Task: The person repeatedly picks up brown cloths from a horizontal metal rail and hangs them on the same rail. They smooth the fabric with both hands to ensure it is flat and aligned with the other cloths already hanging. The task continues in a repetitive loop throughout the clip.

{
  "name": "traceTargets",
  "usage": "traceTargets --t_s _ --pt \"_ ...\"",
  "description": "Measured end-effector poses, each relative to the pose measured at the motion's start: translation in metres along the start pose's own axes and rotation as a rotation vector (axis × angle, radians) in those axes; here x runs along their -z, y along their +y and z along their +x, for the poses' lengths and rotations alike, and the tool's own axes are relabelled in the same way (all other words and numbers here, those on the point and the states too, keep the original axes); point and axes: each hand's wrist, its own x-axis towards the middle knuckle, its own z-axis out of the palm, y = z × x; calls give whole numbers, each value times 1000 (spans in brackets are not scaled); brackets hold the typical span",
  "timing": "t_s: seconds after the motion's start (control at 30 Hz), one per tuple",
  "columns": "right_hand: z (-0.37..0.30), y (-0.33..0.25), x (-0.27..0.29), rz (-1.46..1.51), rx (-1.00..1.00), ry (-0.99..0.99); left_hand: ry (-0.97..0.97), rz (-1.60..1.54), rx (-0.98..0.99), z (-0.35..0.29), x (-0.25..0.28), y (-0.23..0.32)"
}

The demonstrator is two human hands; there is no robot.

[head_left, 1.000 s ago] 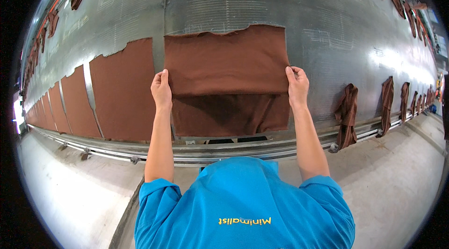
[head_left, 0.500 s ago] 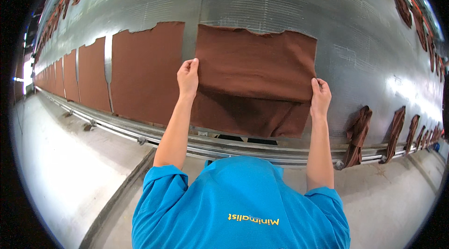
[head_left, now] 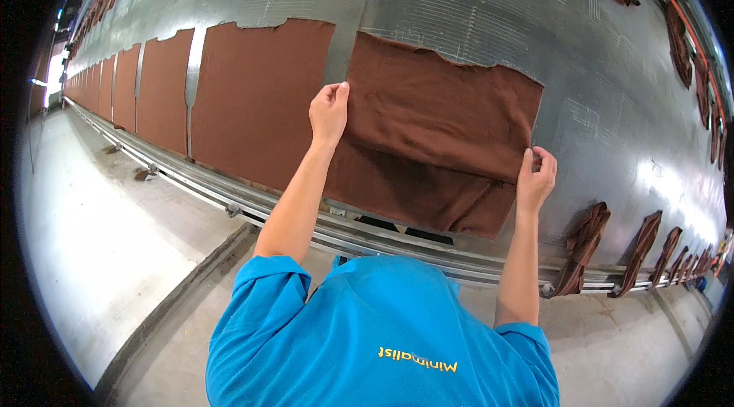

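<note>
Yellow lettering (head_left: pixel 418 359) crosses my blue shirt (head_left: pixel 344 323) at six o'clock (upside down from up here). My left hand (head_left: pixel 330 112), toward eleven, and my right hand (head_left: pixel 537 177), at three, each pinch, thumb against fingers, a side edge of the brown fabric panel (head_left: pixel 440 101), which lies at one o'clock on the metal table (head_left: pixel 581 70). Compared with a second ago, it appears farther toward three and slants toward four; my pinch is unchanged.
</note>
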Motion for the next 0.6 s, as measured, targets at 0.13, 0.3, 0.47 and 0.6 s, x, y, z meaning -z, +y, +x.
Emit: traceTargets --t_s 0.13,0.3,0.47,0.6 --pt "1 -61 -18 146 309 -180 -65 109 91 16 1 39" --pt "11 -121 -76 260 675 -438 -142 134 -2 28 -9 50" --pt "34 -150 -126 84 880 -390 -338 -82 -19 38 -6 62" --pt "49 -158 -150 18 937 -387 -361 113 -120 55 -8 64"
